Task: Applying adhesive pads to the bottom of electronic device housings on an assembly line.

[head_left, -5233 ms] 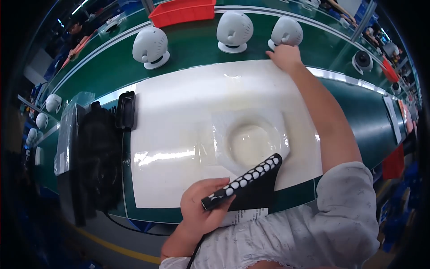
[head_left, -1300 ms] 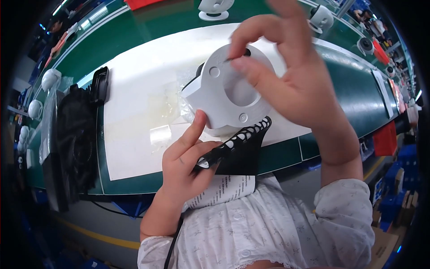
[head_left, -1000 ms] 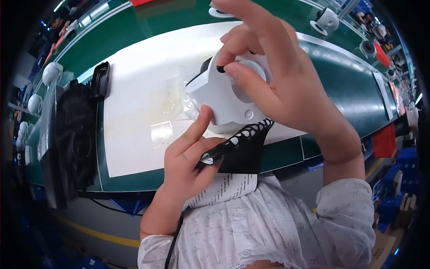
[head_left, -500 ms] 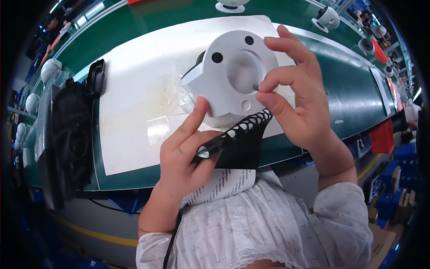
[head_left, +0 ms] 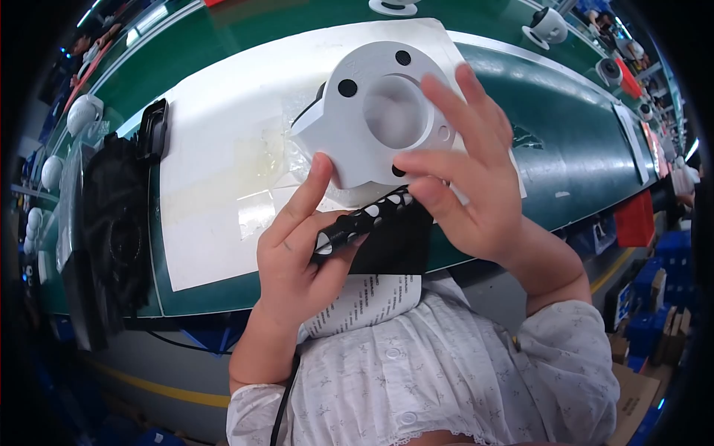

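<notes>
A white rounded device housing (head_left: 346, 137) lies on the white sheet, its underside with a deep round hollow facing up. Two black round pads sit on it, the nearer one (head_left: 346, 88) left of the hollow. My left hand (head_left: 294, 249) grips a black strip of round pads (head_left: 364, 221) with white holes, and its raised index finger touches the housing's near left edge. At the housing's near edge, my right hand (head_left: 472, 178) has index fingertip and thumb around another black round pad (head_left: 399, 171), partly hidden by the finger. Its other fingers are spread. A bare round recess (head_left: 444, 134) shows at the right.
The white sheet (head_left: 201, 186) covers part of the green table (head_left: 565, 126). Black bags (head_left: 115, 215) and a black tray (head_left: 155, 130) stand at the left. White devices (head_left: 547, 28) stand at the back. A red bin (head_left: 636, 221) hangs at the right.
The housing has turned and shifted slightly left. My right hand has come down from beside the hollow to the near edge with the pad. My left hand has moved slightly left with the strip.
</notes>
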`<state>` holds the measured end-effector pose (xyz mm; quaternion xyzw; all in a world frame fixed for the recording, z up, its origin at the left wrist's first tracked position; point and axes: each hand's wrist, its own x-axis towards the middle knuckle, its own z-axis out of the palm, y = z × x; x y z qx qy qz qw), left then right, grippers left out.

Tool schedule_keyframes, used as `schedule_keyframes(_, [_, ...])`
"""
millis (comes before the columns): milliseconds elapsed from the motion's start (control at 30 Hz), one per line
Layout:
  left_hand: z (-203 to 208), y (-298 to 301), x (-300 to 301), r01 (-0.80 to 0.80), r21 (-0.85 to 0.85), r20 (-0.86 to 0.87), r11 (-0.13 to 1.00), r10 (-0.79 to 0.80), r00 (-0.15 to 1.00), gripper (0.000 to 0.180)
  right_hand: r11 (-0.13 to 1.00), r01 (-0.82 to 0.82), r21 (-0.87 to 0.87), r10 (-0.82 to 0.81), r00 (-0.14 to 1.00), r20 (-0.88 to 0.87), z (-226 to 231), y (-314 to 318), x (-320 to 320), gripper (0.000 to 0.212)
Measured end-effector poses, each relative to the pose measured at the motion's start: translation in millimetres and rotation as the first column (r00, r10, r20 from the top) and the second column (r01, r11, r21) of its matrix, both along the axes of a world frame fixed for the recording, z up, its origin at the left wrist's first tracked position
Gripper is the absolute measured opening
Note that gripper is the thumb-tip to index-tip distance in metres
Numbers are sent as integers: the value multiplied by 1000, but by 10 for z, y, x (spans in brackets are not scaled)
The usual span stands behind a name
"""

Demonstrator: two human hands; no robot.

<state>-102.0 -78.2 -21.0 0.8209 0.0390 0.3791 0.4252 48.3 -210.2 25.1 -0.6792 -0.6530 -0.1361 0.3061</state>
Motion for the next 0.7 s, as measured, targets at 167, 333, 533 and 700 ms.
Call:
schedule_keyframes(167, [-29,50,4,48,63,45,997,-51,998,16,990,86,112,-98,989,108,-73,-65,-73,24])
schedule_keyframes(333, [-69,53,12,38,53,79,998,-43,996,23,994,-85,67,86,996,-17,-82,4,-83,15])
schedule_keyframes(533, [-51,37,22,0,58,-1,998,0,1000,15,984,40,176,-28,997,-65,-31,-49,91,7])
schedule_keyframes(700, [-59,30,38,-5,61,17,998,4,1000,18,984,79,159,-13,926,-377,-78,25,343,9])
